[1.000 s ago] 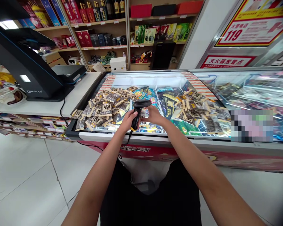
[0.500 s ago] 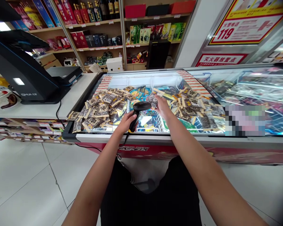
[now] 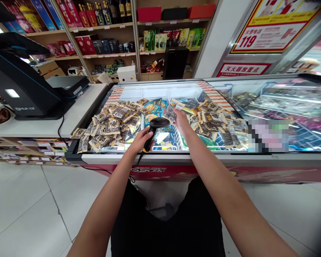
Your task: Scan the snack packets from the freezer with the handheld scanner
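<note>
My left hand [image 3: 141, 139] is closed around the handle of a black barcode scanner [image 3: 155, 125], held over the glass lid of a chest freezer [image 3: 160, 157]. Its cable hangs down past the freezer's front edge. My right hand [image 3: 181, 120] reaches further over the glass and grips a small snack packet [image 3: 170, 112] at the edge of the right-hand heap. Many small tan and black snack packets [image 3: 111, 123] lie in two piles on the lid, one left of the scanner and one right of it [image 3: 214, 123].
A black checkout terminal [image 3: 21, 85] stands on the white counter [image 3: 77, 114] to the left. Shelves of boxed goods and bottles [image 3: 109, 32] line the back wall. A second glass-topped freezer section [image 3: 283, 100] runs to the right. White tiled floor [image 3: 29, 207] lies below.
My right hand left the scanner's head and moved forward and right to the pile, where it now holds a packet. The left hand kept the scanner nearly still.
</note>
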### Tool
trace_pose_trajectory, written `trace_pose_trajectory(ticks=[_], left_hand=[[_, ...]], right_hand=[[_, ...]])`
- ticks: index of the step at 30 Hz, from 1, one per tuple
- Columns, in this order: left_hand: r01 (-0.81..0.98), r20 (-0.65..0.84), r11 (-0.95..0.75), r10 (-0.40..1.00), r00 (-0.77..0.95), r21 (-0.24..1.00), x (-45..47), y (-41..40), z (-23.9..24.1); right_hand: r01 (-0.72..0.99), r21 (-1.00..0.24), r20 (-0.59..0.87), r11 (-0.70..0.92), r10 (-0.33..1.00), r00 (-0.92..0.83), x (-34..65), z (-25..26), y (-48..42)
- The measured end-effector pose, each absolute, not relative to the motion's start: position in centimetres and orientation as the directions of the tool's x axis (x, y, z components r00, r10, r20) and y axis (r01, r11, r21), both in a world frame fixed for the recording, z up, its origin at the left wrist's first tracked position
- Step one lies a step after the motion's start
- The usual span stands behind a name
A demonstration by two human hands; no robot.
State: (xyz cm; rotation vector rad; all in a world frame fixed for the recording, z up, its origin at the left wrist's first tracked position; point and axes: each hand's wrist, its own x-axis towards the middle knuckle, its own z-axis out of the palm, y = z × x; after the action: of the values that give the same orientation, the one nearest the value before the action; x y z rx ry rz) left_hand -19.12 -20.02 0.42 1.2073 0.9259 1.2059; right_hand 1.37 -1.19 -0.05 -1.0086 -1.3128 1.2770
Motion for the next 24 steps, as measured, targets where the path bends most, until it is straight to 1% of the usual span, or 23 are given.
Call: trace_pose_trajectory(ticks=[2, 3, 4, 6, 7, 9, 10, 11, 13, 17, 19, 21, 23, 24], left_hand=[[-0.194, 0.103, -0.076, 0.986, 0.135, 0.978, -19.2, -20.0, 0.5], [-0.197, 0.114, -0.088, 0.985, 0.127, 0.976, -19.2, -20.0, 0.5], [-0.198, 0.126, -0.100, 0.984, 0.123, 0.975, -19.3, -20.0, 0.5], [-0.194, 0.148, -0.121, 0.980, 0.133, 0.974, -19.3, -19.9, 0.6], [-0.189, 0.155, -0.127, 0.978, 0.142, 0.974, -19.4, -19.9, 0.6], [-0.178, 0.163, -0.135, 0.974, 0.159, 0.975, -19.5, -19.8, 0.7], [-0.173, 0.164, -0.136, 0.973, 0.165, 0.976, -19.5, -19.8, 0.7], [-0.169, 0.165, -0.136, 0.972, 0.167, 0.976, -19.5, -19.8, 0.6], [-0.166, 0.161, -0.133, 0.973, 0.164, 0.977, -19.5, -19.8, 0.6], [-0.164, 0.150, -0.127, 0.979, 0.139, 0.978, -19.6, -19.8, 0.5], [-0.170, 0.147, -0.125, 0.982, 0.121, 0.978, -19.5, -19.9, 0.6], [-0.180, 0.146, -0.126, 0.984, 0.104, 0.976, -19.5, -19.9, 0.7], [-0.195, 0.150, -0.132, 0.985, 0.081, 0.972, -19.4, -19.9, 0.8], [-0.205, 0.152, -0.136, 0.986, 0.064, 0.969, -19.4, -19.9, 0.9]], right_hand=[[0.029, -0.988, 0.152, 0.154, 0.986, -0.069, 2.5, 0.7, -1.3], [0.129, -0.967, 0.215, 0.218, 0.976, -0.035, 3.4, 1.2, -1.4], [0.253, -0.922, 0.299, 0.294, 0.954, -0.023, 4.6, 1.8, -1.4], [0.511, -0.757, 0.442, 0.408, 0.895, -0.060, 7.6, 3.2, -1.2], [0.615, -0.660, 0.484, 0.432, 0.870, -0.091, 9.2, 4.0, -1.0], [0.761, -0.486, 0.530, 0.429, 0.837, -0.133, 12.6, 5.3, -0.5], [0.807, -0.422, 0.542, 0.414, 0.828, -0.141, 14.2, 5.9, -0.2], [0.840, -0.372, 0.547, 0.395, 0.824, -0.146, 15.6, 6.3, 0.2], [0.885, -0.309, 0.518, 0.347, 0.842, -0.149, 17.9, 6.6, 1.0], [0.925, -0.302, 0.294, 0.231, 0.945, -0.141, 20.0, 5.9, 1.5], [0.934, -0.303, 0.230, 0.189, 0.966, -0.120, 20.0, 5.6, 1.3], [0.938, -0.298, 0.272, 0.178, 0.958, -0.096, 19.4, 5.6, 0.8], [0.927, -0.300, 0.388, 0.225, 0.917, -0.097, 18.1, 5.6, 0.3], [0.912, -0.302, 0.457, 0.279, 0.882, -0.119, 17.1, 5.6, 0.1]])
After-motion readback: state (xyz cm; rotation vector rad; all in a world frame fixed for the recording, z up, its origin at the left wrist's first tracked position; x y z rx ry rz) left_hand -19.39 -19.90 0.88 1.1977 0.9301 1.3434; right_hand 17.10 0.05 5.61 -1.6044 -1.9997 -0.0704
